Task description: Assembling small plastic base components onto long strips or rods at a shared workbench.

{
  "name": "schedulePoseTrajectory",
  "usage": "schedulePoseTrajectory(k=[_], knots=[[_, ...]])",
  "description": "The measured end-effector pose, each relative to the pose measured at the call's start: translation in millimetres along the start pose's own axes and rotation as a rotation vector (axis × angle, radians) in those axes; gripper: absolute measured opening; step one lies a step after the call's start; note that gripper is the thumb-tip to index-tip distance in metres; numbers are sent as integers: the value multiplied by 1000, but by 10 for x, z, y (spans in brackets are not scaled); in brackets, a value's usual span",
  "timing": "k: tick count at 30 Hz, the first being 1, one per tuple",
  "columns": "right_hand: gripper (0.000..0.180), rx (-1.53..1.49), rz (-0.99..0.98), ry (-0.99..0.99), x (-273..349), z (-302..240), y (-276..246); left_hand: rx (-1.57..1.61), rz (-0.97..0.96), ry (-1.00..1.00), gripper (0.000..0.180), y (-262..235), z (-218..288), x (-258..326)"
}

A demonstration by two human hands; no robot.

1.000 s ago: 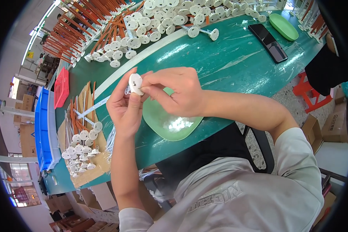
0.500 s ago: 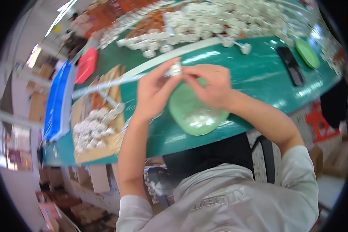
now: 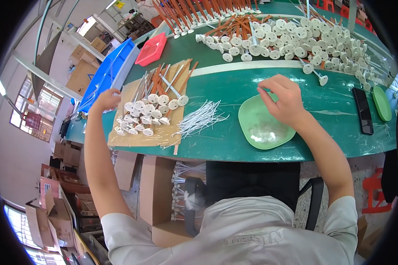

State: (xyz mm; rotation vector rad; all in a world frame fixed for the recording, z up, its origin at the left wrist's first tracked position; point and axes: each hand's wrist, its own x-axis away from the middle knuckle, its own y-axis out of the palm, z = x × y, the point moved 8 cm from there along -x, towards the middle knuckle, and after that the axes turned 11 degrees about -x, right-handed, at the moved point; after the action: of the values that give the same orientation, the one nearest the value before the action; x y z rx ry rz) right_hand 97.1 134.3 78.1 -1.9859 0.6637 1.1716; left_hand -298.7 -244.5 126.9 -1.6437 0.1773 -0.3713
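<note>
**Hands apart over a green bench crowded with white-capped rods**

From the head camera I look down on a long green worktable [image 3: 234, 88] that curves across the upper half of the view. My left hand [image 3: 105, 100] is out at 9 o'clock, at the left edge of a flat brown cardboard sheet [image 3: 132, 138]; its fingers are curled, and I cannot tell whether they grip anything. On that sheet lies a cluster of thin rods with round white disc ends [image 3: 147, 110], just beside the hand. My right hand [image 3: 284, 98] hovers at 2 o'clock over the far rim of a shallow pale-green plastic dish [image 3: 252, 115], fingertips drawn together as if pinching something too small to make out. Between sheet and dish lies a loose bundle of thin white wires [image 3: 201, 118].

At 12 o'clock a large heap of white disc parts [image 3: 305, 37] covers the table. A black slab-shaped phone [image 3: 362, 110] lies at 3 o'clock. A blue plastic bin [image 3: 108, 77] and a red tray [image 3: 151, 48] sit at 10 o'clock. Cardboard boxes [image 3: 70, 154] stand on the floor at 8 o'clock.
</note>
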Motion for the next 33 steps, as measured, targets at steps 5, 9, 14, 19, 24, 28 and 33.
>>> schedulePoseTrajectory(k=[5,9,14,19,24,28,33], knots=[[12,-6,-97,11,67,55,20,-144,-60,-42,59,497,-186,-152],[12,-63,-108,3,40,64,142,-553,99,-6,47,128,-227,-401],[12,-62,-125,48,65,89,44,-477,390,67,42,-462,1499,-350],[9,-7,-104,102,114,202,51,-380,498,369,34,-248,3077,-681],[8,15,-96,117,75,208,-5,-15,470,882,35,-122,4524,-463],[10,6,-63,35,70,187,-19,-106,398,1071,45,12,5050,1],[11,23,-53,-19,40,112,41,-152,485,1071,45,228,5004,180]])
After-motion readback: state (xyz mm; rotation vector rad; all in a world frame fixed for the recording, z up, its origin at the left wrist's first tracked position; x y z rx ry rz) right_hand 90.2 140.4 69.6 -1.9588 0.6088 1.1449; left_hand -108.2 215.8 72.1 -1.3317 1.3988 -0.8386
